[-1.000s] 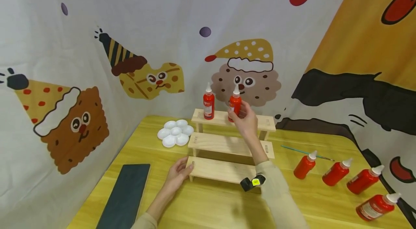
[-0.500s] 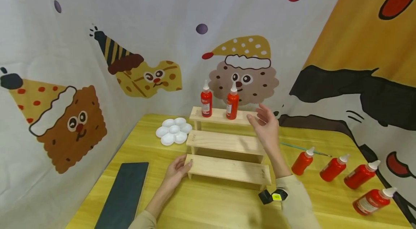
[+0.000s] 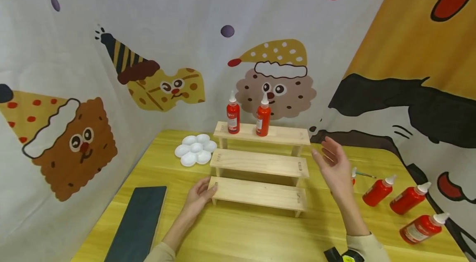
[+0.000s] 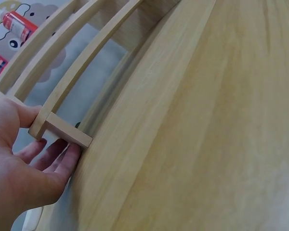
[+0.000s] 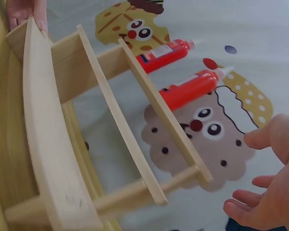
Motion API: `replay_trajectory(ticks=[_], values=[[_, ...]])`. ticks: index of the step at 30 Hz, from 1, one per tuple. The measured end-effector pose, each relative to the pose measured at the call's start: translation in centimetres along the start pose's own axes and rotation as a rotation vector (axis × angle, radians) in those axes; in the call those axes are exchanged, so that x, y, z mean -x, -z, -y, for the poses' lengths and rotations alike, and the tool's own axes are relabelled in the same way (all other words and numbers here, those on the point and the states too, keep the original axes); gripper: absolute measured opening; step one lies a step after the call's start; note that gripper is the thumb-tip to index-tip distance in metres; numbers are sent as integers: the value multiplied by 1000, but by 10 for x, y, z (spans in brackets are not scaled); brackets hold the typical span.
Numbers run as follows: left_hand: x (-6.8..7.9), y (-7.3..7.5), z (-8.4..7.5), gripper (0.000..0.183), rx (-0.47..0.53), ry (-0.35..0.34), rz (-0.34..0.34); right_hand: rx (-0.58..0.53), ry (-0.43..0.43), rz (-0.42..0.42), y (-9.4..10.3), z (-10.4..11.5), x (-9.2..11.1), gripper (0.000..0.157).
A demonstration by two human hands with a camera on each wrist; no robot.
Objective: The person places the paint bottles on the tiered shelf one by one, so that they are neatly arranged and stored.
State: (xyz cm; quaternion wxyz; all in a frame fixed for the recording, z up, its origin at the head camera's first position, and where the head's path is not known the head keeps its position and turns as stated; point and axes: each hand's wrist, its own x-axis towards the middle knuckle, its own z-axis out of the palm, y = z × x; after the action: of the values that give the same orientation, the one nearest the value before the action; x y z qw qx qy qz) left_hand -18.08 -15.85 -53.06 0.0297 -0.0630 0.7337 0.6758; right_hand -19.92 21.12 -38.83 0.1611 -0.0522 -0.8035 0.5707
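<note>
Standing on the top tier of a pale wooden three-tier rack (image 3: 259,161), two red bottles with white nozzle tips (image 3: 263,121) are seen near the centre of the head view. The rack's lowest left corner is pinched by the left hand (image 3: 198,198). Nothing is held by the right hand (image 3: 334,169), its fingers parted beyond the rack's right end. The coming move is judged to turn on the similar red bottles (image 3: 377,192) at lower right: they are nearer the right hand, set to its right, long axes slanted toward the upper right of the frame. One bottle (image 3: 353,180) is mostly hidden behind that hand; a thin blue paintbrush (image 3: 366,175) is partly covered, and label wording cannot be read.
</note>
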Motion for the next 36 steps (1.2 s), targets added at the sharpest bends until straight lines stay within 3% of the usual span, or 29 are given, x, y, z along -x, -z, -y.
replay_trajectory(ticks=[7, 13, 23, 32, 36], values=[[2, 4, -3, 63, 22, 2, -8, 115, -5, -26, 32, -8, 23, 66], [1, 6, -5, 63, 29, -1, -11, 198, -22, -134, 54, -19, 38, 65], [4, 5, -4, 62, 28, -13, -1, 407, -161, -243, 84, -45, 55, 74], [1, 1, -5, 61, 33, -21, 28, 611, -75, -442, 116, -80, 66, 80], [1, 1, -3, 60, 22, -20, 21, 614, -137, -546, 129, -93, 69, 79]])
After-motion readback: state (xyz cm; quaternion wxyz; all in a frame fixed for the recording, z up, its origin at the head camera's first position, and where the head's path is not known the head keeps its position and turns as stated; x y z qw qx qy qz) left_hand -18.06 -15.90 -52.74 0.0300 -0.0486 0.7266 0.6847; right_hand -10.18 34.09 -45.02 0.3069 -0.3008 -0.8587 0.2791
